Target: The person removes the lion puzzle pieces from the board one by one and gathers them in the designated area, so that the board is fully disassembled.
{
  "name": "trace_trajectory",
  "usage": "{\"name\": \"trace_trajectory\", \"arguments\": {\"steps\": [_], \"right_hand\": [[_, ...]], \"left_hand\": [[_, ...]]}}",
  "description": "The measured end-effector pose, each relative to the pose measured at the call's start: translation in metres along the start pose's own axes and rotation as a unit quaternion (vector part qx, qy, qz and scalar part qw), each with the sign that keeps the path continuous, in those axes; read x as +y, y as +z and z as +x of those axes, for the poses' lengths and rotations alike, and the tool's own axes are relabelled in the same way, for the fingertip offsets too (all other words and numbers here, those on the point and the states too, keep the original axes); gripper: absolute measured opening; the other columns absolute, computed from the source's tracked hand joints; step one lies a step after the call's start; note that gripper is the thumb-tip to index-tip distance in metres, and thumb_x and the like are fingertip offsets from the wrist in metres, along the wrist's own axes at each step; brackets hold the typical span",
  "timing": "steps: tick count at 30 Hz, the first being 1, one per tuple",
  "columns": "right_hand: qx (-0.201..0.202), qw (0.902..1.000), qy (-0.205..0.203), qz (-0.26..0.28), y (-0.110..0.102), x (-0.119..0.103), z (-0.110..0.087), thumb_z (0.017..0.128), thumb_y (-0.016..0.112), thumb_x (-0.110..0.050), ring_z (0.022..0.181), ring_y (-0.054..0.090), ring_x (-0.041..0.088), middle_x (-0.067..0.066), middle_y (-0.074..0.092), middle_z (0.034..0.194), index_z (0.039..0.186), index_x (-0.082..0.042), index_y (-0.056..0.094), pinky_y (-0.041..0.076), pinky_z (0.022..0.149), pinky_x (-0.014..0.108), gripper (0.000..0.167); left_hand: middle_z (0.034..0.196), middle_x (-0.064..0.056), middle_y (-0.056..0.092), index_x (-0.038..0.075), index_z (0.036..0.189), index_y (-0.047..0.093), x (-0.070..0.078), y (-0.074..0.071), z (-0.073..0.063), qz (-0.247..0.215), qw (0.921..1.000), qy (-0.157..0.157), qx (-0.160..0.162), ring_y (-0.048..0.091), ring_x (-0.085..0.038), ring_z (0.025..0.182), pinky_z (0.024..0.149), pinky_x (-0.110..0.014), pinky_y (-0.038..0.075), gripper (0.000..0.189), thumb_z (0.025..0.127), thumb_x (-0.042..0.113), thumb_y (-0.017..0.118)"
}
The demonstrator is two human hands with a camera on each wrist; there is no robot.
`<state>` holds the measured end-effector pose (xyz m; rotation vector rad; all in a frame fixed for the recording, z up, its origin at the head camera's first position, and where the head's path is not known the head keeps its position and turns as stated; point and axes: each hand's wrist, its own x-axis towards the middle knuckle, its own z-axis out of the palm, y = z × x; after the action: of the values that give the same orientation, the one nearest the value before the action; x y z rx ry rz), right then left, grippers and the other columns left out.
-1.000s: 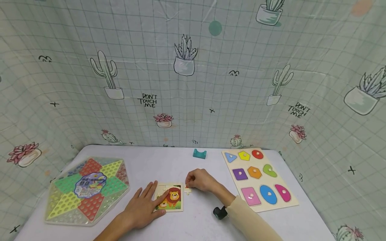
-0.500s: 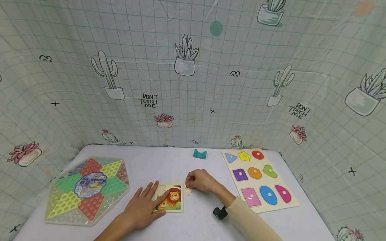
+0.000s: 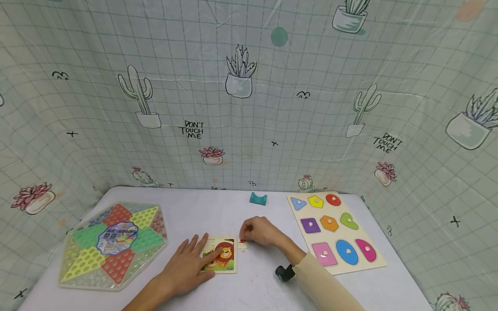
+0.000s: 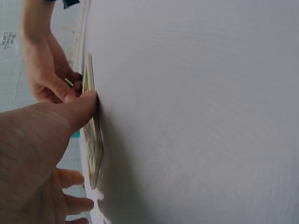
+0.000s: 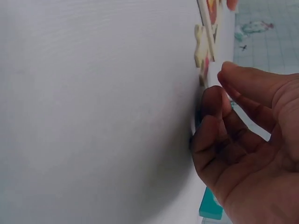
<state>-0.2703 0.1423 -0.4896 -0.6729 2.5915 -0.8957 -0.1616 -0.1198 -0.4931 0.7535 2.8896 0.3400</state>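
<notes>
A square wooden jigsaw puzzle (image 3: 224,256) with a lion picture lies in its tray at the middle of the table. My left hand (image 3: 184,268) rests on its left side with the fingers spread, the index finger lying across the picture. In the left wrist view, the thumb (image 4: 83,109) presses on the tray's near edge. Just right of the tray lies a pale puzzle piece (image 3: 243,246) with a bit of red on it. My right hand (image 3: 260,231) pinches at its far end with curled fingers and thumb, which hide part of the piece.
On the left lies a hexagonal Chinese checkers board (image 3: 81,270) under clear plastic. A wooden shape board (image 3: 337,235) with knobbed pieces is on the right. A teal curved block (image 3: 258,199) sits at the back. By the right sleeve is a small black object (image 3: 284,274).
My left hand has shifted very slightly on the puzzle. The right hand stays at the loose piece, with hardly any movement.
</notes>
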Motion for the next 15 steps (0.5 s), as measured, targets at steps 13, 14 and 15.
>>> {"name": "trace_trajectory", "arguments": {"steps": [13,14,15], "right_hand": [[-0.025,0.9982,-0.053,-0.014,0.008,-0.033,0.016,0.097,0.067,-0.019,0.082,0.058,0.004,-0.011,0.072,0.097,0.099,-0.019,0.079,0.049,0.075,0.023,0.012],[-0.028,0.9979,-0.056,-0.02,0.01,-0.035,0.017,0.097,0.067,-0.019,0.086,0.058,0.003,-0.011,0.072,0.099,0.1,-0.019,0.079,0.049,0.078,0.024,0.013],[-0.031,0.9975,-0.057,-0.028,0.012,-0.037,0.018,0.097,0.067,-0.019,0.09,0.058,0.002,-0.012,0.072,0.102,0.101,-0.02,0.08,0.049,0.083,0.024,0.014]], "left_hand": [[0.166,-0.019,0.017,0.029,0.154,0.045,0.004,0.003,0.012,-0.036,0.9989,0.03,0.002,0.015,-0.042,0.153,0.115,-0.065,0.018,0.06,0.1,0.054,0.054],[0.166,-0.02,0.016,0.029,0.154,0.044,0.004,0.003,0.012,-0.037,0.9989,0.027,0.001,0.014,-0.042,0.153,0.115,-0.066,0.017,0.06,0.1,0.054,0.054],[0.166,-0.02,0.016,0.03,0.154,0.043,0.004,0.003,0.013,-0.037,0.999,0.024,0.0,0.013,-0.043,0.153,0.115,-0.066,0.017,0.061,0.1,0.054,0.054]]}}
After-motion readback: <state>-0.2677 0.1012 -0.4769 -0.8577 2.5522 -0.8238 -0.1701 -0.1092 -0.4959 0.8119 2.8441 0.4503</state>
